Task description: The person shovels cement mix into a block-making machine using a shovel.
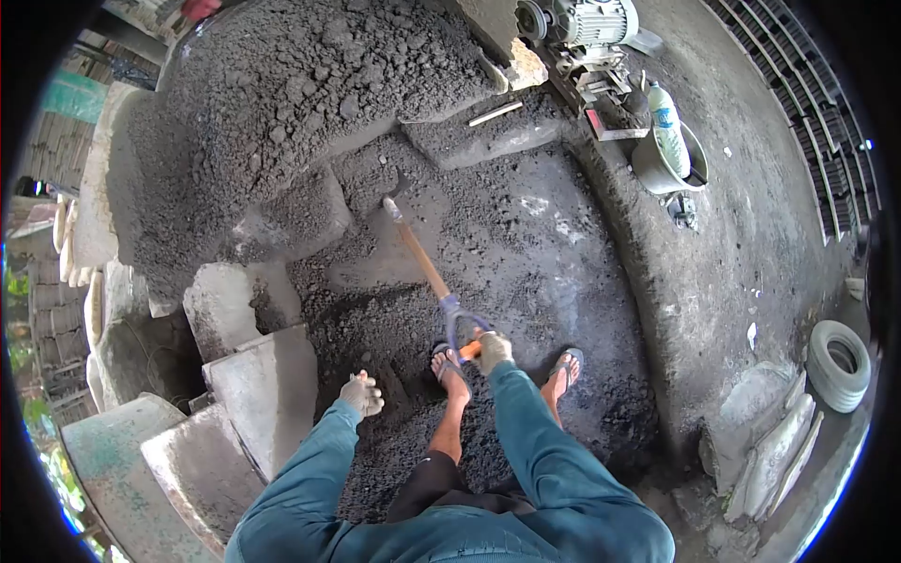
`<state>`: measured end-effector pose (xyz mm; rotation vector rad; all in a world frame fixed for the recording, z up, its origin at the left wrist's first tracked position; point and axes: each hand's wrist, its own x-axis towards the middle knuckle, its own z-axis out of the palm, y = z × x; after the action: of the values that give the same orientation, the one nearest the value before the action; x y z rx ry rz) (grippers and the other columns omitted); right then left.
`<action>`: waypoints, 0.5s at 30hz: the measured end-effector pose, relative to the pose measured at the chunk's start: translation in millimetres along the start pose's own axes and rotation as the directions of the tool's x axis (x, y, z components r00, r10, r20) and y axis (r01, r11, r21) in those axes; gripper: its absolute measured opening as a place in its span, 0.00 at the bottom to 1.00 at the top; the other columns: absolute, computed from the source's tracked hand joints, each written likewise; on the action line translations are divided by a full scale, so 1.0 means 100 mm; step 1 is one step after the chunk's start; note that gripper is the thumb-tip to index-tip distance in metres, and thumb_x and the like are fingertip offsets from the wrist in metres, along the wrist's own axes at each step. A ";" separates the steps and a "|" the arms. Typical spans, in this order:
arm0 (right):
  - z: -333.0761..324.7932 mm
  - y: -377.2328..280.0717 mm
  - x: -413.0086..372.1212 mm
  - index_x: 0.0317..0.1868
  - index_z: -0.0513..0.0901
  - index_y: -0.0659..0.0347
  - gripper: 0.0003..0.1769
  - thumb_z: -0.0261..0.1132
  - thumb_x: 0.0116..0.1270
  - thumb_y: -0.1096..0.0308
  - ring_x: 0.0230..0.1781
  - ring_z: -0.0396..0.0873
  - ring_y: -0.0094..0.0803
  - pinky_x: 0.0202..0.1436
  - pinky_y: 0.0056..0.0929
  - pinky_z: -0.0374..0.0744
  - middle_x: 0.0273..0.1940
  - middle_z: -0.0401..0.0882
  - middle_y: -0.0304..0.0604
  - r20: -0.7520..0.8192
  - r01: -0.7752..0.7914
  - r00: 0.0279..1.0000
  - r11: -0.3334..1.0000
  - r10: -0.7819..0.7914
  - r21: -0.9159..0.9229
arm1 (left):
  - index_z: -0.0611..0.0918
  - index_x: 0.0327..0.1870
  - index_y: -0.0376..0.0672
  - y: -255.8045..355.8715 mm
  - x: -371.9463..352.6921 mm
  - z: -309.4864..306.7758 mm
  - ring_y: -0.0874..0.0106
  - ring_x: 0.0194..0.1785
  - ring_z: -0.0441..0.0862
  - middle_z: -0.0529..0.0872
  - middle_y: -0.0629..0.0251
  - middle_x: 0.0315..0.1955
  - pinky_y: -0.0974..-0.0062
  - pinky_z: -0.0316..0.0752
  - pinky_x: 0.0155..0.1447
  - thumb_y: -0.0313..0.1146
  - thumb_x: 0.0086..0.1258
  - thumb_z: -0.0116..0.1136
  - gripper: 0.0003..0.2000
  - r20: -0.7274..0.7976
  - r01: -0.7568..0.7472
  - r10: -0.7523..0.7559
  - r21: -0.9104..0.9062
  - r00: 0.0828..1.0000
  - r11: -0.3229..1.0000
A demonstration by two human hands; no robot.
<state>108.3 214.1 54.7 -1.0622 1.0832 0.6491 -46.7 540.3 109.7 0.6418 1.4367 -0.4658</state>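
Seen from above, a person in teal long sleeves and worn work gloves stood in flip-flops on a spread of dark grey, crumbly mix (526, 235) that covered the concrete floor. The right hand (491, 350) was clenched around the orange grip of a long shovel (424, 265) with a wooden shaft and a blue D-shaped handle. The shovel ran forward and to the left from between the feet, and its blade lay low against the mix at the foot of a tall heap of the same dark material (282, 84). The left hand (362, 393) hung apart from the shovel, beside the left knee, fingers half-curled and empty. The shovelling seemed to stand at the point where the blade meets the heap. Lifting a load would probably call for the free hand on the shaft and a firm push forward. Pale concrete blocks (267, 375) lay at the left edge of the spread. Towards the floor's far right stood a grey metal bucket (652, 167) holding a clear plastic bottle with a blue label (667, 127), leaning on the rim. What else the bucket held could not be made out. A grey electric motor (587, 23) sat just behind it, and a pale tyre (838, 361) lay near the right edge.
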 end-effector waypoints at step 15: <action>-1.73 -0.22 -2.95 0.45 0.81 0.66 0.08 0.66 0.66 0.74 0.28 0.82 0.30 0.34 0.29 0.83 0.31 0.81 0.42 -0.125 0.270 0.961 0.933 -0.246 0.238 | 0.71 0.41 0.47 -1.05 0.40 3.02 0.57 0.25 0.78 0.76 0.60 0.24 0.53 0.78 0.34 0.57 0.72 0.57 0.21 0.139 0.126 -0.117 -0.056 0.983 0.990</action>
<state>-47.9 65.2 321.1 -0.9968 1.0516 0.2434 116.5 266.8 61.7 0.4632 1.3603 -0.5463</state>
